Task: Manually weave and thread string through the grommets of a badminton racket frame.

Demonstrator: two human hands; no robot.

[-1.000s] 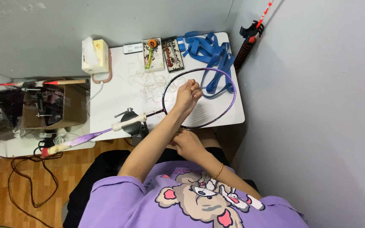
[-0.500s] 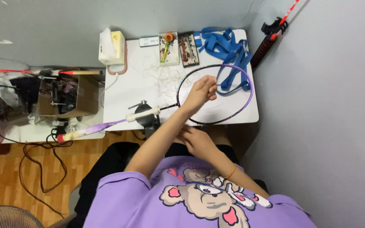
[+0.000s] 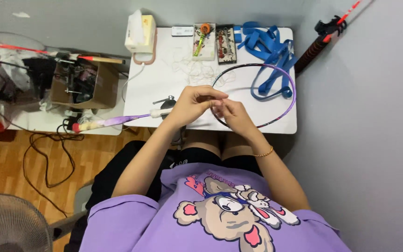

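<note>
Both hands (image 3: 213,108) at racket frame (image 3: 289,84)

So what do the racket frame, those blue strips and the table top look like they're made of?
Racket frame: thin, glossy purple-and-black hoop, probably a painted composite or metal; cannot tell which. Blue strips: flat, limp bands that loop and fold over themselves, likely soft plastic or fabric tape. Table: smooth, matte white top, probably laminate or painted board.

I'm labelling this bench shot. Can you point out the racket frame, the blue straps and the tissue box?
racket frame (image 3: 291,83): head view, on the purple right rim of the hoop.
blue straps (image 3: 272,52): head view, on the middle of the tangled pile.
tissue box (image 3: 146,33): head view, on its yellow top.
</note>
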